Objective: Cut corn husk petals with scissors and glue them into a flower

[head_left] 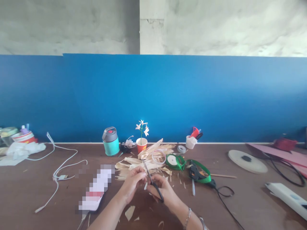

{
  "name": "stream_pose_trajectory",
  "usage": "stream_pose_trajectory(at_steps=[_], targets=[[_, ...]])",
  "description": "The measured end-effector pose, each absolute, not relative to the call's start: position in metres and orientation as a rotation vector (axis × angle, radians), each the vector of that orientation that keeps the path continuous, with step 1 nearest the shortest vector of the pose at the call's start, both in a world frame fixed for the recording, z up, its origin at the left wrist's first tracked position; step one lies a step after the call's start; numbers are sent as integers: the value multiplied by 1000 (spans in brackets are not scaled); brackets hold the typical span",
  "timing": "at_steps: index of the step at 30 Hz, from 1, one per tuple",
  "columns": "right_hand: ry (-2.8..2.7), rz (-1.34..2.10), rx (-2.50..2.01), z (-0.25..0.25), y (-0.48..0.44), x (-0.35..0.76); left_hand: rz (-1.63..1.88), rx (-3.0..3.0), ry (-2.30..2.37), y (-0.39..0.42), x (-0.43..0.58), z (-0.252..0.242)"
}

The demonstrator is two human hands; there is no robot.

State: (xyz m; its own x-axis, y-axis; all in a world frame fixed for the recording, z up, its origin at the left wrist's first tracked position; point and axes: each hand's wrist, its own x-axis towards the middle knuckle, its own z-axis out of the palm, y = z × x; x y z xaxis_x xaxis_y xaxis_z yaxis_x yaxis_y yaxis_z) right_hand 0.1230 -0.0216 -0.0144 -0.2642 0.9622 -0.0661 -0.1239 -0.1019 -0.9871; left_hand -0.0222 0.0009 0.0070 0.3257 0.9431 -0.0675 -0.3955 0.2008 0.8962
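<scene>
We judge the cutting to be partway along. Near the back edge of the worktop (240,198), about mid-view, we see a loose pile of husk-like strips (134,161), many of them broad and seemingly whole, so plenty of material is left to cut. Small pale scraps (129,213) lie on the near side of the pile, and we take them as trimmings from cuts already made. By the back edge, just beside the pile, a red paper cup (142,148) holds an upright flower sprig (141,133) on a green stem, and that piece looks finished to us.

The right hand (164,190) is closed around the black handles of the scissors (157,191), whose blades point over the pile toward the back edge. The left hand (135,180) is curled just beside the blades, thumb and fingertips drawn together; at this size we cannot tell whether a sliver is pinched there, or how wide the blades stand apart. Right of the pile, a ribbon roll (172,160) and a black glue gun (195,172) lie on the worktop, neither in hand.
</scene>
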Motion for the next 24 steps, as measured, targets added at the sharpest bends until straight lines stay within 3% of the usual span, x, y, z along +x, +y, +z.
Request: stream_pose_trajectory(at_steps=[24], targets=[[-1239,1501,-1068,-21,-19,124,1152,807,652,4,-26,8]])
